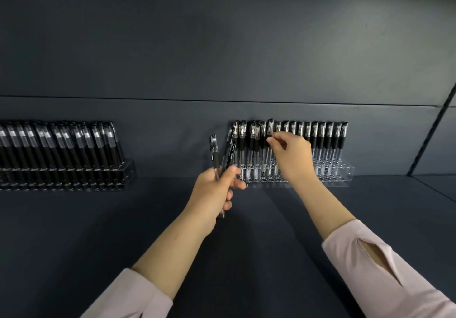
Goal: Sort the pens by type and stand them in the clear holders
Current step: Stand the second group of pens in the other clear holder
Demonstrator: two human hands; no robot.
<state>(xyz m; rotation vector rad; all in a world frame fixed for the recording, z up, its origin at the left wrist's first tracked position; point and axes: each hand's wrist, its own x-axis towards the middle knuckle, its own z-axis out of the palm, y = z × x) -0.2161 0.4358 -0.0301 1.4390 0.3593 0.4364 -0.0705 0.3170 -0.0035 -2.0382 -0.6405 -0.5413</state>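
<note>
Black pen (270, 125) pinched by right hand (292, 156) — left hand (213, 190) grips pens (230, 155).

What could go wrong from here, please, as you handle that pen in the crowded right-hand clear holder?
1. The right hand pinches a black-gripped, clear-capped pen within a tightly packed row in the clear plastic holder on the right. The neighbouring pens, some already bunched, could be knocked askew.
2. The left hand grips two unlike pens, one clear-barrelled and one black-barrelled. One might slip, or land with the wrong type.
</note>
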